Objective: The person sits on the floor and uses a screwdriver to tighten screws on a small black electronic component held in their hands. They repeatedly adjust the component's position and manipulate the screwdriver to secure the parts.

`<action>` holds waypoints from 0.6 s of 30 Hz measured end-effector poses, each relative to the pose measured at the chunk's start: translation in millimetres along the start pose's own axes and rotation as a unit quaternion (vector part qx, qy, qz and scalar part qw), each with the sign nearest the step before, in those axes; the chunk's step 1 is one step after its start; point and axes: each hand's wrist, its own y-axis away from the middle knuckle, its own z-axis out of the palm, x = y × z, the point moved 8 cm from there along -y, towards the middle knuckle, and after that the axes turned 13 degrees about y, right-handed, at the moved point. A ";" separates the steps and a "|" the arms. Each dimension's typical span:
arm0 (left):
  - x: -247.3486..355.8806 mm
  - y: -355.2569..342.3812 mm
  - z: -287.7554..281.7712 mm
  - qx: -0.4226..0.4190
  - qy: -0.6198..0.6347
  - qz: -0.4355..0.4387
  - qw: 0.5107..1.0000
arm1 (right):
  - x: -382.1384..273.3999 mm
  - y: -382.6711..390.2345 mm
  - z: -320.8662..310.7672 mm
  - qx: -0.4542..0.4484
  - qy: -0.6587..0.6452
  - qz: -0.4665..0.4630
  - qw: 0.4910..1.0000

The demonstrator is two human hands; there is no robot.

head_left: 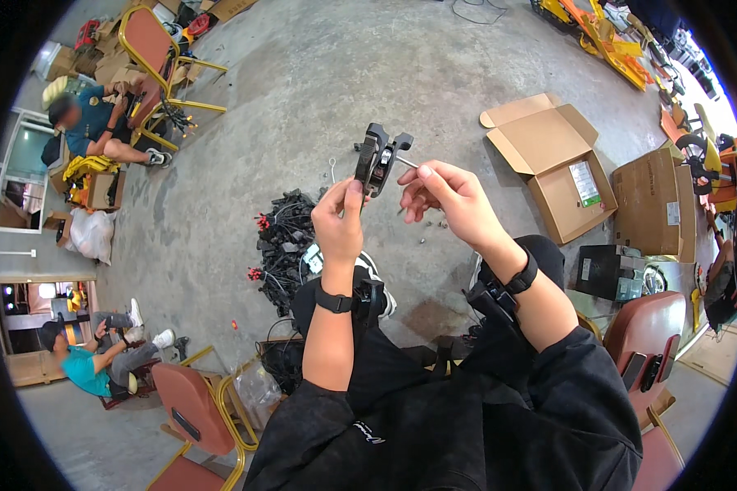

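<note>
My left hand [340, 217] grips a black mechanical part [375, 155] upright, thumb on its lower end; the part has two pronged tops and a small silvery piece in its middle. My right hand [442, 196] pinches a thin metal rod [405, 161] between thumb and forefinger, angled at the part's side; whether the rod's tip touches inside is too small to tell. Below my hands lie a pile of black parts with cables and red tips [282, 245] and some small pieces on the concrete floor.
An open cardboard box [528, 139], closed carton [643, 200] and black case [598, 278] stand at right. Red chairs [196, 401] are beside me. A seated person [90, 127] works at upper left; another [94, 368] sits at lower left. Yellow equipment [610, 57] is at upper right.
</note>
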 end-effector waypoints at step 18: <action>-1.3 0.0 -2.6 -0.004 0.004 -0.004 1.000 | -29.9 6.2 -12.8 0.128 0.291 -0.150 0.936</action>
